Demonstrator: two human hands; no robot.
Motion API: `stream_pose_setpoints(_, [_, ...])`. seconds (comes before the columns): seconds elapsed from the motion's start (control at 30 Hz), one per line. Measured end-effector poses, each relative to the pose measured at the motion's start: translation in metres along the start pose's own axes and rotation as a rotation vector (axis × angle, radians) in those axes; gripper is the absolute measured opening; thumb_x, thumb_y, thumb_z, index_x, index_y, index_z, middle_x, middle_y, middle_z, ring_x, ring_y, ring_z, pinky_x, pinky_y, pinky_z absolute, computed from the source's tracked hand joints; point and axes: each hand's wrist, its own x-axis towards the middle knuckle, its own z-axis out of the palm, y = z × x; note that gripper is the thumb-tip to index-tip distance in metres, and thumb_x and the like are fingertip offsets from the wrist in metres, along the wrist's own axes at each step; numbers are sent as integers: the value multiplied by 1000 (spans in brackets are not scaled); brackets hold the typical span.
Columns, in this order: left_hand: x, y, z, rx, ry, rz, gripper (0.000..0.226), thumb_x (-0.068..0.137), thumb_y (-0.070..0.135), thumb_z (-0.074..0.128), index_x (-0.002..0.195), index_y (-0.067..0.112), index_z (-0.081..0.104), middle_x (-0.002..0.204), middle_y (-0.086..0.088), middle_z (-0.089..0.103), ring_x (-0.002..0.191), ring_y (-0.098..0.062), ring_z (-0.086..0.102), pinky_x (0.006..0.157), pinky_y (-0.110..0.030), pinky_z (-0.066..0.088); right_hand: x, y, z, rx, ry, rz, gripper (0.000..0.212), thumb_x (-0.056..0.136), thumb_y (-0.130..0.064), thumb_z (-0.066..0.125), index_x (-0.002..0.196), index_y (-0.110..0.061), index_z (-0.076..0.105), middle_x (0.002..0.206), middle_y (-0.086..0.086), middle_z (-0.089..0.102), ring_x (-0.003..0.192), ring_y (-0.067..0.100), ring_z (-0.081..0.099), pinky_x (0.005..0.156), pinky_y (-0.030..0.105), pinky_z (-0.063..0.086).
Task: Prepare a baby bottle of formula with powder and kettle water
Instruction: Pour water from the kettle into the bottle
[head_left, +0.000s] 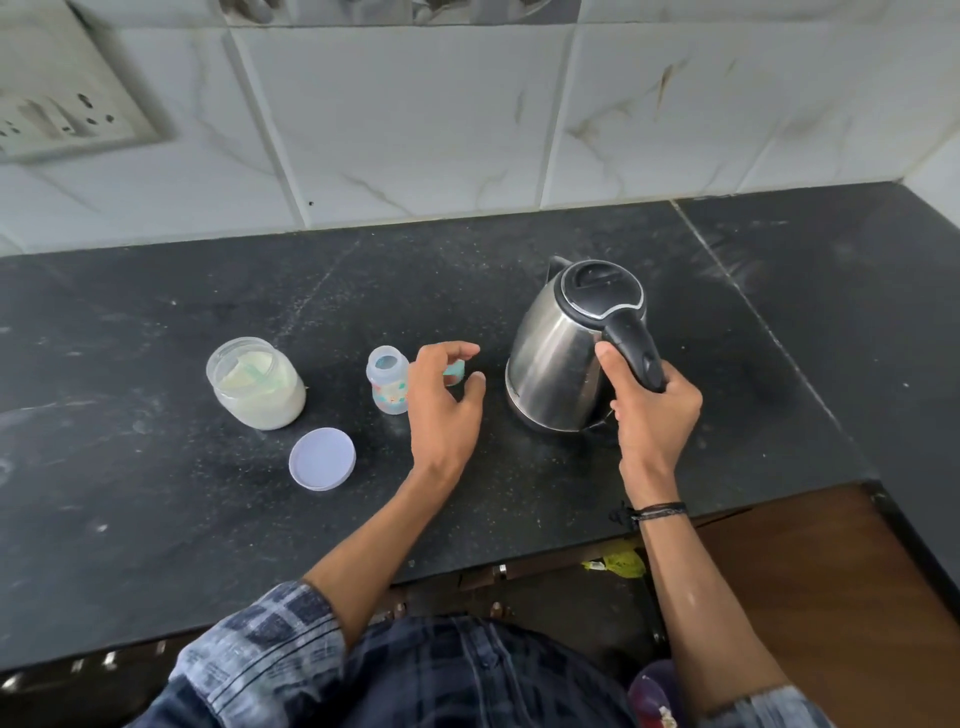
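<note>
Black counter: a steel kettle stands upright, spout pointing away towards the wall, handle gripped by the right hand. The left hand hovers loosely spread, just right of the upright, uncapped baby bottle.

A black speckled stone countertop runs across the view, dusted with pale smears and fine white specks; a thin straight seam crosses it on the right. Behind it rises a wall of large glossy white tiles with grey-brown marble veining and pale grout lines — a darker patterned tile band shows at the very top edge. A white switch-and-socket plate sits on the wall at upper left. Below the counter's front edge, at right, is a brown wooden panel. The light is soft and even
</note>
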Motion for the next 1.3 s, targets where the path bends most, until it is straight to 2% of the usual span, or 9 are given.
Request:
stream_pose_setpoints(0.1, [3, -9, -17, 111, 119, 71, 36, 84, 1, 70, 112, 22, 64, 116, 21, 55, 117, 0, 42, 103, -31, 40, -4, 2, 0, 23, 27, -9, 48, 71, -42, 93, 67, -3, 66, 57, -3, 56, 58, 16, 51, 59, 36, 49])
stream_pose_setpoints(0.2, [4, -15, -31, 158, 209, 45, 49, 79, 3, 74, 122, 20, 61, 132, 7, 50, 125, -14, 39, 107, -19, 27, -9, 1, -4, 56, 27, -14, 48, 71, -36, 93, 68, 2, 65, 55, -2, 54, 54, 16, 48, 53, 31, 44])
stream_pose_setpoints(0.33, [9, -40, -40, 102, 205, -102, 71, 76, 11, 82, 139, 19, 49, 146, -1, 39, 132, -21, 38, 116, -39, 35, -19, 1, -11, 61, -12, -28, 31, 74, -26, 92, 65, -9, 68, 52, -8, 53, 50, 12, 46, 46, 25, 41])
stream_pose_setpoints(0.43, [13, -58, -42, 68, 119, -190, 76, 75, 18, 86, 140, 19, 46, 143, 3, 42, 133, -19, 44, 113, -48, 41, -24, 3, -16, 53, -44, -37, 32, 77, -18, 90, 62, -9, 65, 48, -5, 47, 45, 14, 40, 45, 26, 38])
stream_pose_setpoints(0.67, [21, -69, -43, 19, 109, -282, 75, 78, 10, 81, 141, 26, 45, 138, 8, 49, 126, -16, 48, 108, -46, 46, -26, -11, -23, -6, -192, -92, 33, 70, -25, 89, 53, -22, 61, 46, -8, 47, 44, 16, 40, 48, 28, 37])
stream_pose_setpoints(0.8, [26, -72, -43, 48, 79, -312, 78, 79, 14, 82, 146, 26, 44, 140, 8, 52, 127, -20, 44, 110, -45, 42, -23, -17, -23, -23, -241, -98, 37, 63, -35, 89, 62, -7, 65, 47, -6, 46, 45, 17, 40, 48, 30, 37])
stream_pose_setpoints(0.93, [32, -71, -46, 58, 27, -362, 68, 82, 16, 81, 143, 25, 52, 131, 11, 58, 128, -21, 43, 109, -45, 43, -17, -24, -23, -63, -291, -106, 33, 66, -32, 89, 63, -9, 66, 46, -8, 48, 44, 15, 42, 49, 29, 39])
stream_pose_setpoints(1.07, [36, -68, -48, 38, -16, -314, 59, 77, 18, 83, 131, 28, 63, 116, 16, 62, 118, -21, 54, 101, -45, 52, -12, -30, -19, -84, -345, -119, 35, 67, -28, 90, 62, -6, 63, 45, -8, 48, 42, 12, 42, 49, 30, 39])
stream_pose_setpoints(1.3, [41, -53, -44, 36, -91, -189, 65, 78, 14, 86, 137, 23, 62, 133, 8, 64, 119, -11, 60, 105, -39, 51, 0, -45, -18, -141, -436, -130, 39, 61, -40, 88, 63, -8, 64, 43, -11, 46, 40, 11, 39, 49, 30, 36])
